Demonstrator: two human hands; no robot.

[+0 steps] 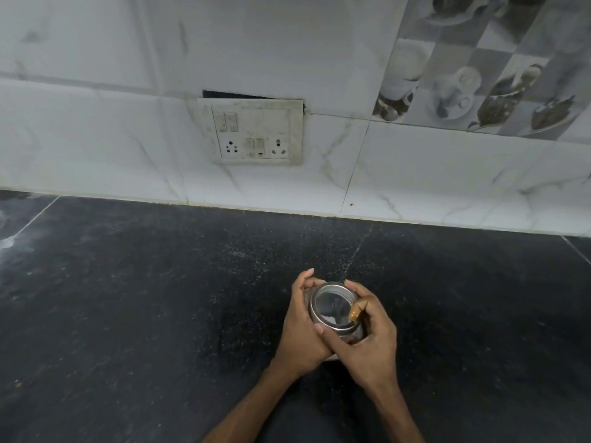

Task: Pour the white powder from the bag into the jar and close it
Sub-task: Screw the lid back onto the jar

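Note:
A small jar [331,310] with a metal-rimmed, clear-topped lid stands on the black stone counter [144,298]. White powder shows through the lid's window. My left hand [303,327] wraps the jar's left side. My right hand [367,334] grips the right side and the lid rim, its thumb resting on the rim. The jar's body is mostly hidden behind my fingers. No bag is in view.
A white tiled wall [415,174] rises at the back of the counter. A grimy switch and socket plate [252,132] is set into it. Pale smears mark the counter at the far left [12,241].

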